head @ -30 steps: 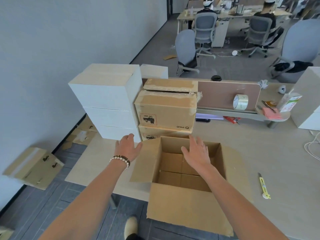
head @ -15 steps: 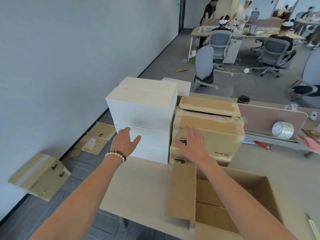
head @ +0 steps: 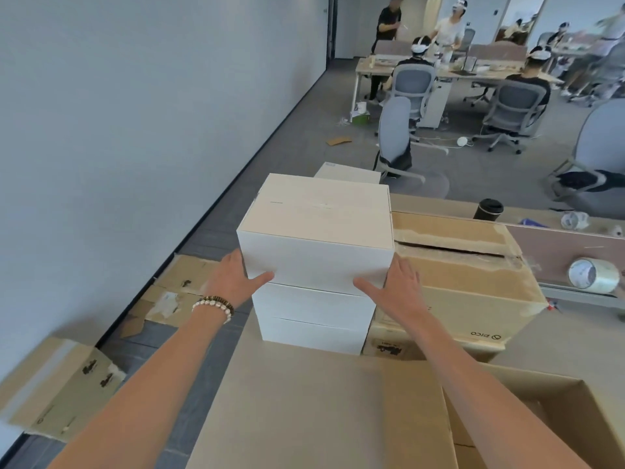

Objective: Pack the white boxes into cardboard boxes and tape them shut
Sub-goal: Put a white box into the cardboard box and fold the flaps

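Both hands clamp the top white box (head: 316,228) between them: my left hand (head: 233,280) lies flat against its left side with the thumb across the lower front edge, and my right hand (head: 395,287) mirrors it on the right side, thumb pointing inward along the same edge. That grip is two fairly straight palms pressing inward; I cannot tell how the fingers lie on the far sides. A beaded bracelet (head: 214,304) sits on my left wrist. The held box tops a stack of white boxes (head: 313,321) standing on the surface (head: 287,401), near its left edge. Just right of the stack, touching it, are closed cardboard boxes (head: 466,282), the upper one with torn tape along its top seam. An open cardboard box (head: 548,411) sits at the lower right, one flap spread toward me. A roll of clear tape (head: 593,275) rests farther right beside a pink divider panel (head: 568,243).
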Available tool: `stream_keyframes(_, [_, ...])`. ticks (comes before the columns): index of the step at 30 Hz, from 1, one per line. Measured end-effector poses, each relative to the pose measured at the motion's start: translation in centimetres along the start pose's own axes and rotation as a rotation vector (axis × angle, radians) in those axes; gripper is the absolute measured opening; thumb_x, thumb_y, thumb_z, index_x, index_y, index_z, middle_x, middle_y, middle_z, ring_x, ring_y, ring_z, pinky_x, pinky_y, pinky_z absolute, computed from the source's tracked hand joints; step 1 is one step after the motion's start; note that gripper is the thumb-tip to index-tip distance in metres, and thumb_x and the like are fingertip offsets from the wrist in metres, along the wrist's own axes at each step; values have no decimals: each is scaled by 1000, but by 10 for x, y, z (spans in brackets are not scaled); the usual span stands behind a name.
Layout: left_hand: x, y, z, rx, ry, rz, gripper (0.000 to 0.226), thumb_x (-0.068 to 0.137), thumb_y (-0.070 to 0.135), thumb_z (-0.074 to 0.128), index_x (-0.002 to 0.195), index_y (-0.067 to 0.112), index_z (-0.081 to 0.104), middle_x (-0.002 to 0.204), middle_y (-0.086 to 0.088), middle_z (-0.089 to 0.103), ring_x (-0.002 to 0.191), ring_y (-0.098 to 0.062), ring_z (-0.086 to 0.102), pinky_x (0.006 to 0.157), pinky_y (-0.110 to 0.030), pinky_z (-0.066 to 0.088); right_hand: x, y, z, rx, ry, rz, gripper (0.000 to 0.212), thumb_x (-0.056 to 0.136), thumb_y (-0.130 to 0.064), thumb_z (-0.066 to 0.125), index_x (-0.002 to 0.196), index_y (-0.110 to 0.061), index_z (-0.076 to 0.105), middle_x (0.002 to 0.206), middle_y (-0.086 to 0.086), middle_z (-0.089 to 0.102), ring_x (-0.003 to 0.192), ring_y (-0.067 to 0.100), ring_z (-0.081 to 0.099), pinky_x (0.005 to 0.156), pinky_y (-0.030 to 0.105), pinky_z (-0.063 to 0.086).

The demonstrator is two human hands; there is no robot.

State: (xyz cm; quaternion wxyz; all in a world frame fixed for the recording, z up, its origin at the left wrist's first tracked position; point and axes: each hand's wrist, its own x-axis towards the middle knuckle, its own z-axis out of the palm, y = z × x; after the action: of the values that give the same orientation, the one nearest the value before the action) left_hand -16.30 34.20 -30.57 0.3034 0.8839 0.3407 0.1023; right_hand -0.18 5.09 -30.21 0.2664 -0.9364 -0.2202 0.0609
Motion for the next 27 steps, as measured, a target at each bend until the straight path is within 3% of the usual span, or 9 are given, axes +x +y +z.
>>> stream_keyframes(5, [32, -5, -7, -228, -162, 74, 77, 66, 41, 90, 131, 30, 51, 116, 15, 65, 105, -6, 62, 94, -33, 52, 19, 1, 0, 45, 9, 14, 117, 62, -77, 69, 156, -27, 20, 162, -6, 23, 154, 19, -3, 123, 47, -5])
stream_keyframes(9, [49, -1, -11, -318, -304, 99, 60, 69, 23, 91, 115, 39, 56, 107, 22, 66, 97, 8, 60, 78, -14, 47, 28, 2, 0, 80, -31, -3, 118, 54, -78, 71, 153, -37, 22, 157, -13, 31, 153, 17, 3, 123, 46, -8])
stream_keyframes(12, [57, 5, -16, -406, -444, 96, 58, 72, 15, 89, 112, 40, 55, 109, 18, 67, 101, 5, 60, 85, -19, 48, 26, -5, -5, 153, -52, 16, 108, 53, -70, 77, 147, -38, 34, 145, -11, 40, 145, 19, 18, 122, 52, 13])
stream_keyframes(15, [65, 3, -22, -467, -595, 91, 64, 67, 22, 89, 121, 37, 57, 112, 14, 72, 107, 0, 64, 95, -25, 49, 24, -9, -5, 216, -39, 16, 102, 56, -61, 82, 145, -39, 36, 139, -12, 41, 127, 1, 19, 119, 53, 22])
stream_keyframes(18, [67, 2, -24, -507, -613, 109, 78, 57, 37, 96, 126, 33, 59, 116, 17, 72, 108, 0, 66, 94, -24, 50, 26, -10, -3, 226, -34, 16, 107, 50, -67, 79, 144, -39, 37, 137, -13, 43, 108, -8, 21, 118, 52, 24])
stream_keyframes(22, [65, 2, -22, -568, -578, 121, 82, 45, 39, 93, 121, 30, 62, 113, 16, 73, 105, 0, 67, 89, -22, 52, 26, -14, -1, 252, -29, 36, 111, 52, -63, 84, 148, -38, 34, 144, -12, 41, 132, 3, 25, 119, 52, 22])
stream_keyframes(27, [64, -3, -28, -587, -521, 81, 79, 46, 29, 100, 117, 29, 64, 108, 13, 75, 102, -3, 68, 91, -27, 53, 27, -18, -1, 280, -49, 34, 119, 48, -68, 83, 150, -42, 27, 145, -17, 41, 141, 14, 31, 119, 53, 23])
